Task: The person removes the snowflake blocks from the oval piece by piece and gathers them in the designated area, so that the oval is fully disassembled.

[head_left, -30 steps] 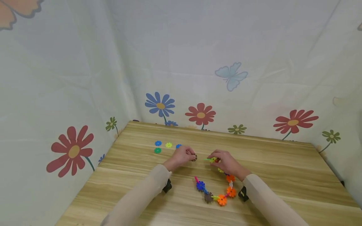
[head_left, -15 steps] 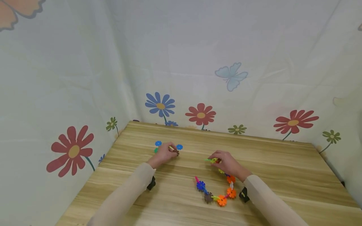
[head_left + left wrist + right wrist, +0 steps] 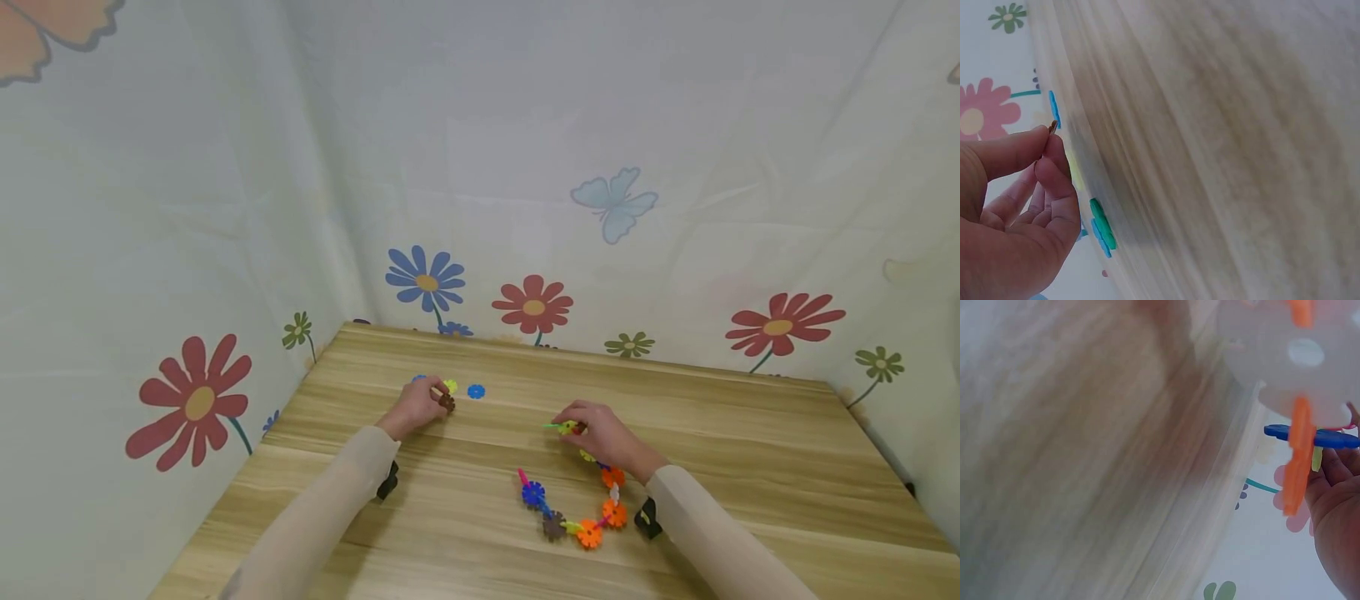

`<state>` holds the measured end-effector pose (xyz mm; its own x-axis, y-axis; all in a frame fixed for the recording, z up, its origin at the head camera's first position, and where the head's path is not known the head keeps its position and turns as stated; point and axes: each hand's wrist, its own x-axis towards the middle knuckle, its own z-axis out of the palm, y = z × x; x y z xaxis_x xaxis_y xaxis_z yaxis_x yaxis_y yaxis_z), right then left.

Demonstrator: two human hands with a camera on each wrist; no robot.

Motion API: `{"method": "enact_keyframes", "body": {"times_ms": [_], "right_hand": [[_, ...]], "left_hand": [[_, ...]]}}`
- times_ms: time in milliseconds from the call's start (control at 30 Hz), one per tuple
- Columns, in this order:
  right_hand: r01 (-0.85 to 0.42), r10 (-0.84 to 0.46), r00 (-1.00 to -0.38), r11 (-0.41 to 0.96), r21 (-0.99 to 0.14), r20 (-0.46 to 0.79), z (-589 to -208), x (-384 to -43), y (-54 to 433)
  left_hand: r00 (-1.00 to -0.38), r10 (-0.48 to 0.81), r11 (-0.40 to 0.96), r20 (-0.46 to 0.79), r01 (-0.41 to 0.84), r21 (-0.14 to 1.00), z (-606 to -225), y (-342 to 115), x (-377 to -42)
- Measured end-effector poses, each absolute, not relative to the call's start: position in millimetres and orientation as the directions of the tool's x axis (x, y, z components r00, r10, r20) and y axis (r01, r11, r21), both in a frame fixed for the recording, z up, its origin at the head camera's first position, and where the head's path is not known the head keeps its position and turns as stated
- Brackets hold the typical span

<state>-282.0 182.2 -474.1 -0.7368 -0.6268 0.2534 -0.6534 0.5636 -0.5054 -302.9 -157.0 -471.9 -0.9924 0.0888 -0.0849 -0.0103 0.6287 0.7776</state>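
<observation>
My left hand (image 3: 415, 406) pinches a brown notched flower disc (image 3: 447, 402) between thumb and forefinger, beside the loose discs at the table's far left. The left wrist view shows only a thin edge of that disc. With my right hand (image 3: 600, 429) I grip one end of a curved chain of interlocked flower discs, at a yellow-green disc (image 3: 567, 427). From there the chain runs through a blue disc (image 3: 1335, 438) and an orange disc (image 3: 589, 534) to a pink disc (image 3: 522, 476). My fingers partly hide the gripped end.
Loose flower discs lie near my left hand: a yellow one (image 3: 451, 386), a blue one (image 3: 476, 391), a second blue one (image 3: 418, 379) and a green one (image 3: 1102, 224). The wooden table (image 3: 450, 533) meets a flower-printed cloth (image 3: 637, 275) at the back.
My left hand has moved left with the brown disc, from near the right hand to the loose discs, where it now hides the green one. My right hand has hardly moved.
</observation>
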Motion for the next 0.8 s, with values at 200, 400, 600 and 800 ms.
{"method": "enact_keyframes", "body": {"times_ms": [200,400,600,800], "right_hand": [[-0.641,-0.618,-0.748,0.578,-0.505,0.243,-472.9,-281.4,180.3],[-0.658,-0.629,-0.733,0.557,-0.507,0.260,-473.9,-281.9,179.3],[-0.664,-0.635,-0.727,0.553,-0.503,0.261,-474.3,-283.2,179.4],[-0.656,-0.629,-0.734,0.559,-0.507,0.256,-473.2,-282.3,180.1]], "left_hand": [[-0.995,0.074,0.687,-0.064,0.005,0.726,-473.3,-155.4,-301.4],[-0.998,0.069,0.772,-0.002,0.052,0.633,-476.9,-153.7,-304.1],[-0.998,0.070,0.787,0.010,0.061,0.614,-479.5,-152.6,-306.2],[-0.997,0.073,0.769,0.002,0.058,0.636,-475.5,-150.4,-304.8]]}}
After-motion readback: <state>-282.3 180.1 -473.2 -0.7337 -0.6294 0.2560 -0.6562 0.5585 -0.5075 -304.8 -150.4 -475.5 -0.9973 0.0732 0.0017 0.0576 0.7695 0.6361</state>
